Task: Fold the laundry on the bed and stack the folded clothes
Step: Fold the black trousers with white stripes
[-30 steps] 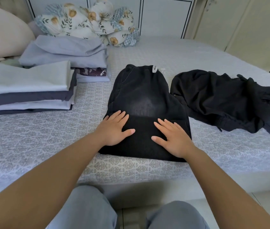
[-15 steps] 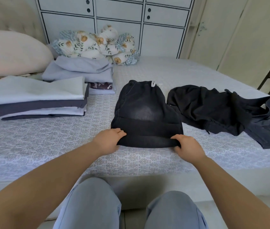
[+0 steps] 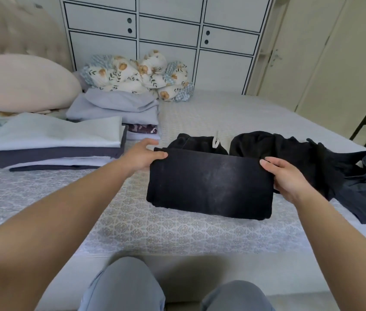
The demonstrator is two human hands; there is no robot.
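Far left, a pale pillow [image 3: 18, 81] lay against the headboard, out of the working area. Just right of it, two stacks of folded clothes sat side by side: the near stack [image 3: 58, 147] of white and dark grey layers, and the far stack [image 3: 117, 108] of pale blue pieces over a patterned one. Both were squared off with edges aligned, presumably so further pieces could go on top without sliding. Behind the far stack, a floral bundle [image 3: 141, 75] rested at the far edge of the bed [image 3: 155, 225].

Left hand [image 3: 140, 157] pinched the far left corner of the black folded garment [image 3: 209, 187], thumb on the top face, fingers extended behind and beneath. Right hand [image 3: 289, 178] gripped the right edge the same way, thumb over, fingers curled under. The garment was at centre, near edge resting on the bed, far edge raised and carried over its own waistband, where a white drawstring [image 3: 216, 140] showed. A grip at both ends likely kept the fold line straight as the layer went over.

Judgement: last fold of this piece in progress; stacking not yet done.

Right of the garment, touching it behind the right hand, a crumpled dark clothing pile [image 3: 312, 162] lay unfolded, within reach as the next work.
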